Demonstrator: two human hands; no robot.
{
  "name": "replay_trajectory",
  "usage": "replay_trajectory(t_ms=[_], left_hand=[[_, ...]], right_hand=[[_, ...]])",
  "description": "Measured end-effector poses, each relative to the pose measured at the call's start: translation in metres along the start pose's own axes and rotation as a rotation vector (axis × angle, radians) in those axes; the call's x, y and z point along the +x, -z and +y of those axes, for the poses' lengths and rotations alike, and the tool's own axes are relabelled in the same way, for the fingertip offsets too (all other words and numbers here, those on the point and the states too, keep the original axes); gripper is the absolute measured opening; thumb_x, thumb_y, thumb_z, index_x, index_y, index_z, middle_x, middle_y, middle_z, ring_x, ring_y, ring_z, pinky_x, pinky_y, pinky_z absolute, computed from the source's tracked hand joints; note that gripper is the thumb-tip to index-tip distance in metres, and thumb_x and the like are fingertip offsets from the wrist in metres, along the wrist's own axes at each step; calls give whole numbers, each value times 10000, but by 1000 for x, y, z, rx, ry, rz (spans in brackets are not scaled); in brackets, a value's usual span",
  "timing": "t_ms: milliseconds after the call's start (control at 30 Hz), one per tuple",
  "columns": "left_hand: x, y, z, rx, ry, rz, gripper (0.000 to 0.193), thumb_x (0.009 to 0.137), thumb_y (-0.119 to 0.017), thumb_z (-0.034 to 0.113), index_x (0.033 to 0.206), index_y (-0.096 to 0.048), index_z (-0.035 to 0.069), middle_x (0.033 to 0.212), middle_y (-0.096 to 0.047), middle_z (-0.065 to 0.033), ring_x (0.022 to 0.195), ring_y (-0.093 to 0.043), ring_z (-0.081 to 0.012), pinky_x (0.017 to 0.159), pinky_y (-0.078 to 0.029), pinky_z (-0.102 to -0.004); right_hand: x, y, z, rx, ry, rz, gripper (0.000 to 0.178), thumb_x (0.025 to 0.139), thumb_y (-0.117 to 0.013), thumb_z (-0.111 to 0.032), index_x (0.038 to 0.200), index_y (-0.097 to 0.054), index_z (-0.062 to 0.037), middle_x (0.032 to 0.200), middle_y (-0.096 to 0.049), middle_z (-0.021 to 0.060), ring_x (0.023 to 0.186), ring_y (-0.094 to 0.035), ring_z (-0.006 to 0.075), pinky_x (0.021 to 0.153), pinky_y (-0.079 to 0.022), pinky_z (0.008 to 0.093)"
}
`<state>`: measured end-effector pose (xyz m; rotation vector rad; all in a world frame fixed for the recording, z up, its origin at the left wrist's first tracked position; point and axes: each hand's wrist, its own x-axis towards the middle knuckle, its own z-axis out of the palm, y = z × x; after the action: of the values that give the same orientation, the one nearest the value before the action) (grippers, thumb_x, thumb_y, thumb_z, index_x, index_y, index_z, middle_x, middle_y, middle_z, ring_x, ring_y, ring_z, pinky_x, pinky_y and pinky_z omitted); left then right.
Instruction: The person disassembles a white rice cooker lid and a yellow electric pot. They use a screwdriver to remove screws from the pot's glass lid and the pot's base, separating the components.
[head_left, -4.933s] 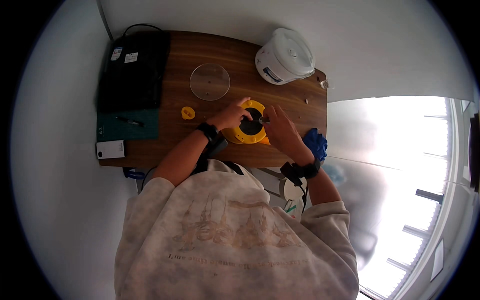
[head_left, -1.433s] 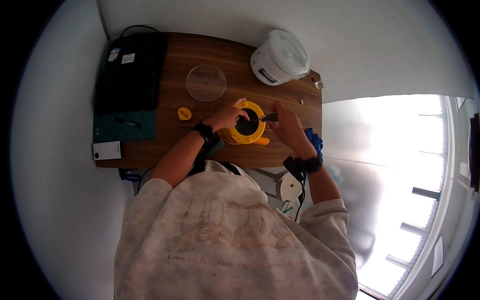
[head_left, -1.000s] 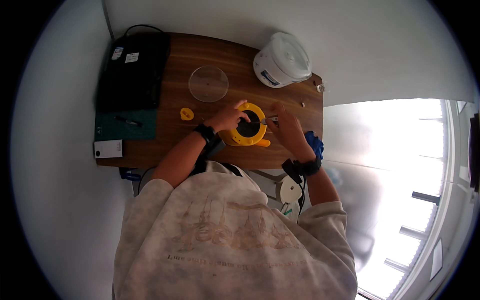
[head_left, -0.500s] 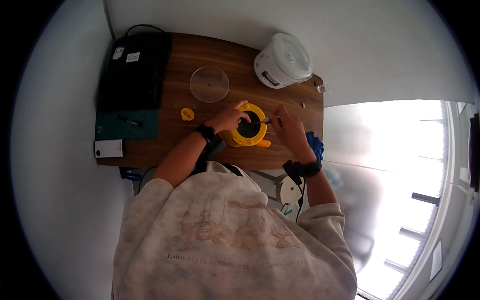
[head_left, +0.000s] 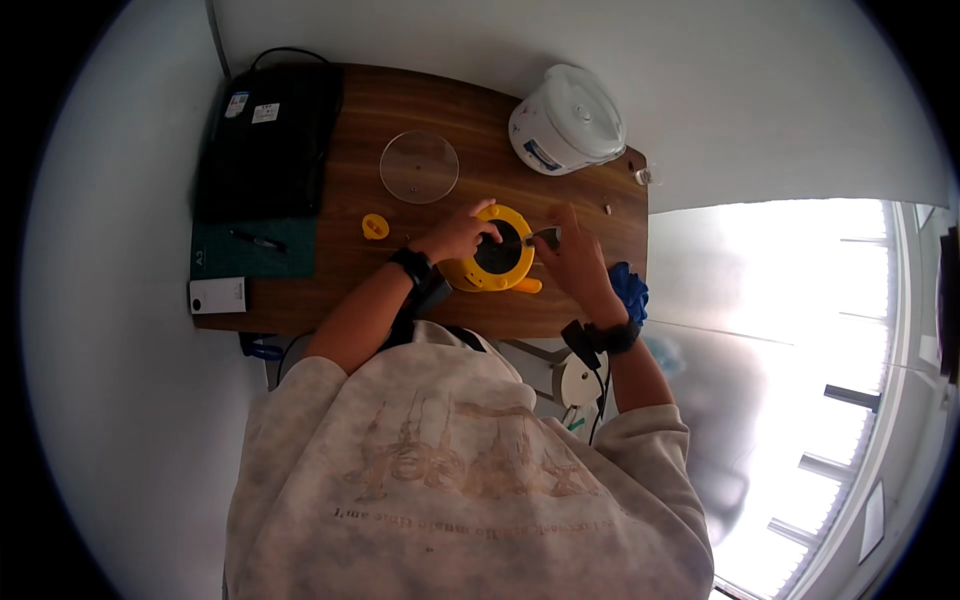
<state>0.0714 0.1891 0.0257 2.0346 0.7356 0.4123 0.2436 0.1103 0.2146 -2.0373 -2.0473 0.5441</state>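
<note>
A yellow round container (head_left: 521, 275) with a dark middle lies on the wooden table in front of me. My left hand (head_left: 458, 235) grips its left side, one finger along the rim and others over the dark middle. From the right, my right hand (head_left: 573, 250) is closed round a thin-shafted tool (head_left: 528, 242) that looks like a screwdriver. Its shaft reaches over the rim toward the dark middle; the tip is too small to make out. A clear round disc (head_left: 419, 167) lies beyond the container. To the left sits a small yellow piece (head_left: 375, 227).
A white lidded bucket (head_left: 560, 125) stands at the back right, near a small clear jar (head_left: 646, 175). A black case (head_left: 265, 150) and a pen (head_left: 258, 240) lie on a green mat (head_left: 290, 262), beside a white box (head_left: 218, 296). Blue cloth (head_left: 628, 290) lies at the right edge.
My right hand and its tool have shifted slightly, with the fingers turned a little round the handle. My left hand and the yellow container have hardly moved.
</note>
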Motion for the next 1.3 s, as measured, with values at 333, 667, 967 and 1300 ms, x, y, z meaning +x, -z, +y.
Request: replay_trajectory(t_ms=[333,667,967,1300], left_hand=[[-4,6,6,21,15,-10,386,861,-629,-58,1081,-762,230,1596,-314,-132,1443,-348,-345,1182,-328,-418],[-3,5,6,22,-2,-4,383,862,-624,-53,1080,-763,230,1589,-328,-137,1435,-368,-346,1173,-343,-425],[-3,3,5,18,-5,11,382,862,-613,-60,1077,-761,219,1594,-321,-138,1433,-372,-346,1166,-354,-421],[-3,6,8,21,45,-27,364,882,-626,-50,1089,-763,216,1599,-311,-122,1460,-330,-324,1189,-322,-410]], right_hand=[[1,17,-21,-234,-117,-100,349,897,-694,-298,1098,-533,-62,1085,-651,204,919,-664,375,707,-531,447],[-8,0,-9,-82,121,48,309,900,-646,-237,1115,-509,-61,925,-690,168,825,-673,413,706,-534,488],[-12,-2,-3,-58,92,77,378,902,-680,-328,1131,-515,-75,1037,-691,184,888,-685,391,727,-538,475],[-7,9,-9,-119,-100,-92,387,911,-660,-310,1153,-501,-53,1034,-697,180,889,-680,417,738,-532,492]])
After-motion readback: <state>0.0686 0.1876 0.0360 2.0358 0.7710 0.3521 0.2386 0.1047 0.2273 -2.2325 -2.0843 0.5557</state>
